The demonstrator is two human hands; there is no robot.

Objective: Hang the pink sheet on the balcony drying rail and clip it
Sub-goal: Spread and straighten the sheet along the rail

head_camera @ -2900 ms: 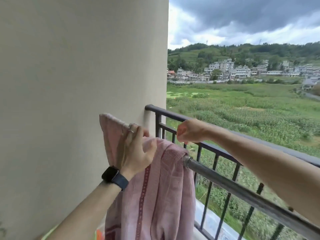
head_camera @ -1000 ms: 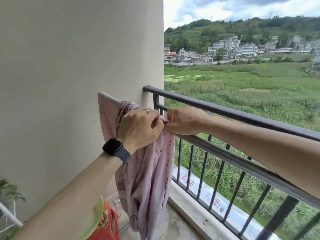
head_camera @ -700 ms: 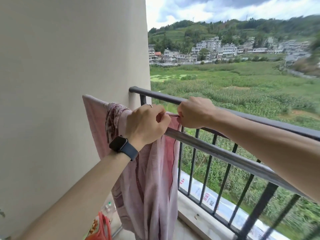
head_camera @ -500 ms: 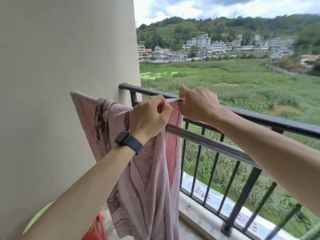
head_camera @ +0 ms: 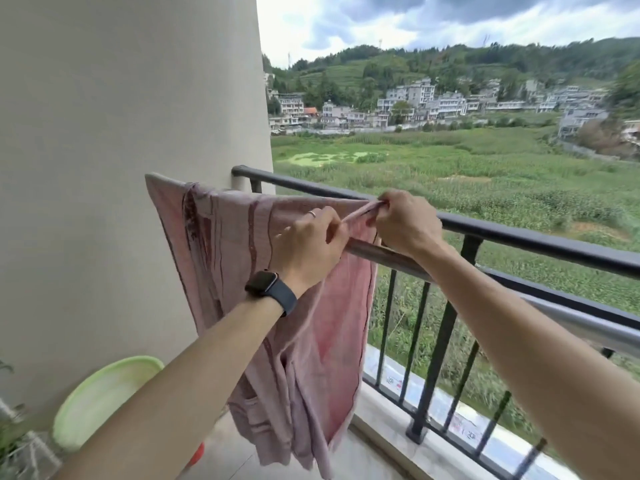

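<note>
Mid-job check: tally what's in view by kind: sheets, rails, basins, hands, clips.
Sheets: 1, pink sheet
Rails: 2, silver drying rail, dark balcony railing
Basins: 1, green basin
Hands: 2, left hand, right hand
Clips: 0 in view
Total: 6

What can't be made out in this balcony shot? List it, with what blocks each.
Head view:
- Drying rail: its wall end is covered by the pink sheet.
- Left hand and right hand: both pinch the sheet's edge; the left fingertips hide behind the hand itself.
- Red object near the green basin: mostly hidden by the left forearm.
- Print on the white strip below the black railing: blurred.
- Clips: none in view.
</note>
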